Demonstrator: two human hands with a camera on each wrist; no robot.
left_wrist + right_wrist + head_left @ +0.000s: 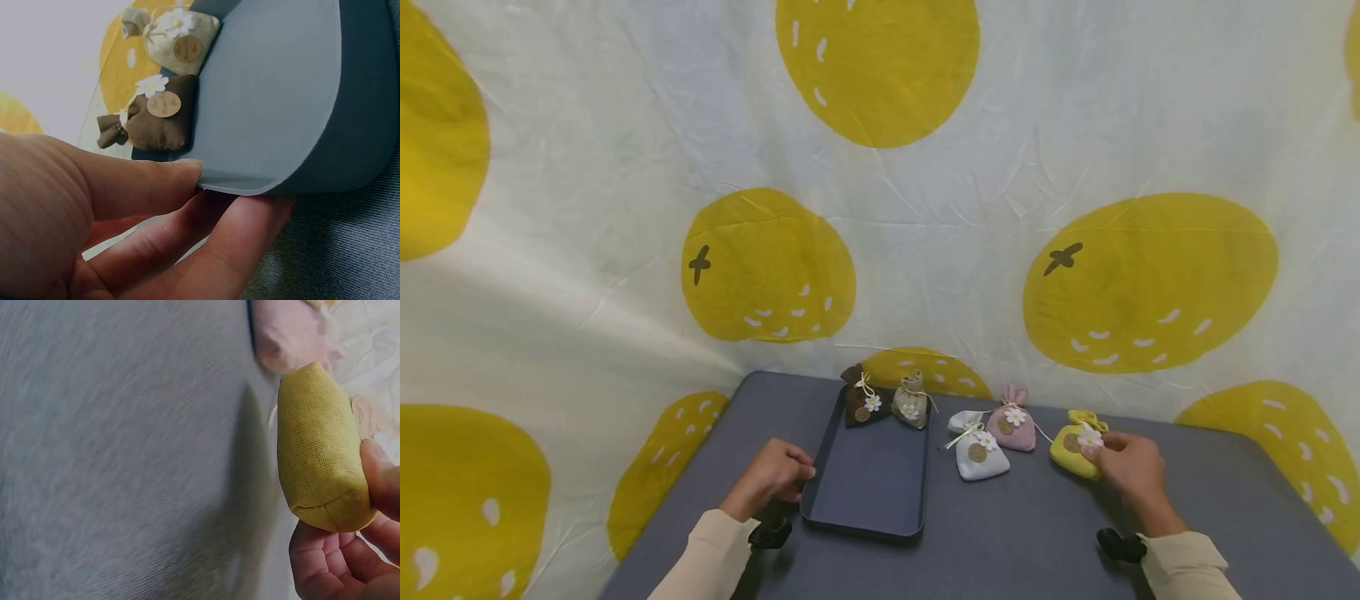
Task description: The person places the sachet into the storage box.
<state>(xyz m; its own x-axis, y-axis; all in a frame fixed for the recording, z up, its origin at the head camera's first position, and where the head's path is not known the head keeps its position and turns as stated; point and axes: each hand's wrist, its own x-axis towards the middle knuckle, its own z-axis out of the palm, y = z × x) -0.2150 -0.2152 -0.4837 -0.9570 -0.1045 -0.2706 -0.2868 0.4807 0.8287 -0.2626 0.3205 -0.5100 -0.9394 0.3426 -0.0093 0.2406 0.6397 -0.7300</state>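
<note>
My right hand [1133,468] pinches a small yellow drawstring sachet [1072,450] by its right side; the right wrist view shows the yellow sachet [319,450] with the thumb on its tagged face and fingers behind. At the left, my left hand [775,473] pinches the rim of a dark grey tray [868,483], thumb over the edge and fingers outside, as the left wrist view shows. A brown sachet [857,408] and a beige sachet [912,407] lie at the tray's far end. Between tray and right hand are a white sachet [976,454] and a pink sachet [1013,427].
All of this is on a grey table [1000,542]. Behind it hangs a white cloth [925,250] printed with large yellow fruit, coming down to the table's back edge. The sachets carry white flowers and round tags.
</note>
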